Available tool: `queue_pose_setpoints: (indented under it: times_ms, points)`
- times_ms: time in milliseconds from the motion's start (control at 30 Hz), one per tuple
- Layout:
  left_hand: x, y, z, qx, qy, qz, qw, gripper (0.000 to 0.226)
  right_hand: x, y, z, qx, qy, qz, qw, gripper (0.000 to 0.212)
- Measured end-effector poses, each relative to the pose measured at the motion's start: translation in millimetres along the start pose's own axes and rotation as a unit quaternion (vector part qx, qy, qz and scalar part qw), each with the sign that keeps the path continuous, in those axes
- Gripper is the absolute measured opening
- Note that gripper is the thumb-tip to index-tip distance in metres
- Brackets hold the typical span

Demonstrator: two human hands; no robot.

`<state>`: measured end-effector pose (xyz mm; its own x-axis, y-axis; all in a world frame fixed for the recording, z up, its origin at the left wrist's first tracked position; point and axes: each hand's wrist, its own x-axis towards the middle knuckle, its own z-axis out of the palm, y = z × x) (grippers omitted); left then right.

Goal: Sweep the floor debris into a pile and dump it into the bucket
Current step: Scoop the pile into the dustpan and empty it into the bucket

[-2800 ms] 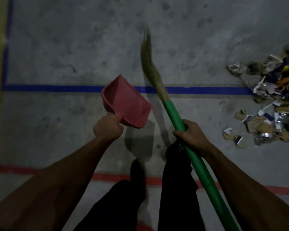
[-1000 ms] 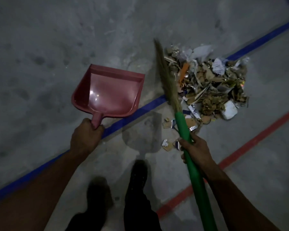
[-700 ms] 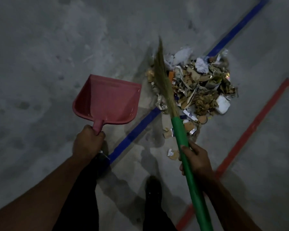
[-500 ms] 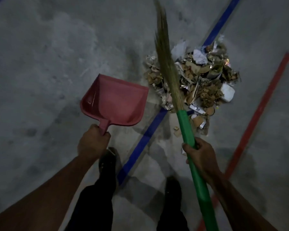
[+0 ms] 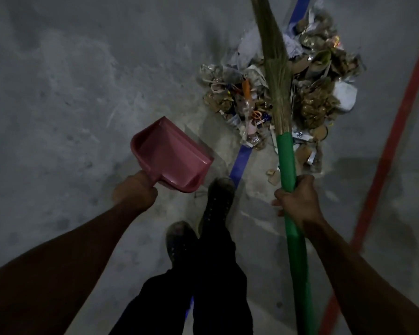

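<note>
A pile of debris [image 5: 310, 100], made of paper scraps, cardboard and wrappers, lies on the concrete floor ahead at the upper right. My right hand [image 5: 298, 201] grips the green handle of a broom [image 5: 286, 155]. Its straw head stretches up over the middle of the pile. My left hand [image 5: 136, 192] holds a red dustpan [image 5: 172, 155] by its handle, above the floor and left of the pile, its mouth turned toward the debris. No bucket is in view.
A blue floor line [image 5: 240, 160] runs under the pile toward my feet [image 5: 218, 201]. A red floor line [image 5: 394, 131] passes to the right of the pile. Bare grey concrete spreads to the left.
I have turned and stepped up to the pile, which now lies straight ahead. The broom head has moved over its middle, and the dustpan has dropped lower, its mouth turned toward the debris.
</note>
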<state>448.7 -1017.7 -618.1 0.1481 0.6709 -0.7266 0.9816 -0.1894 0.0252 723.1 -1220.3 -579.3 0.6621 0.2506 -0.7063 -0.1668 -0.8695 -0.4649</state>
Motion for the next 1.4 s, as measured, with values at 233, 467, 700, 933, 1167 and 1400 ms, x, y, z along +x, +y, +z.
queue_pose_setpoints:
  times_ms: [233, 467, 700, 933, 1167, 1400]
  points:
    - [67.6, 28.5, 8.1, 0.075, -0.024, 0.009, 0.997, 0.036, 73.9, -4.0, 18.0, 0.007, 0.022, -0.01, 1.0, 0.038]
    - [110.9, 45.6, 8.6, 0.113, 0.0, 0.035, 0.993, 0.026, 120.3, -3.9, 21.2, 0.016, 0.02, -0.007, 1.0, 0.043]
    - [149.9, 107.0, 3.2, 0.072, 0.014, 0.073, 0.995, 0.032, 141.4, -9.1, 21.2, 0.007, 0.024, -0.029, 0.999, 0.028]
    - [173.7, 162.8, -10.9, 0.071, 0.026, 0.092, 0.993, 0.037, 150.0, -14.0, -1.0, -0.005, 0.045, -0.027, 0.999, 0.026]
    - [189.3, 191.5, -24.2, 0.071, 0.022, 0.107, 0.992, 0.04, 194.1, -40.8, -26.6, -0.097, 0.042, -0.095, 0.99, 0.022]
    - [202.8, 207.8, -24.9, 0.087, 0.014, 0.114, 0.99, 0.044, 177.0, -13.0, 2.7, -0.165, -0.034, -0.065, 0.983, 0.035]
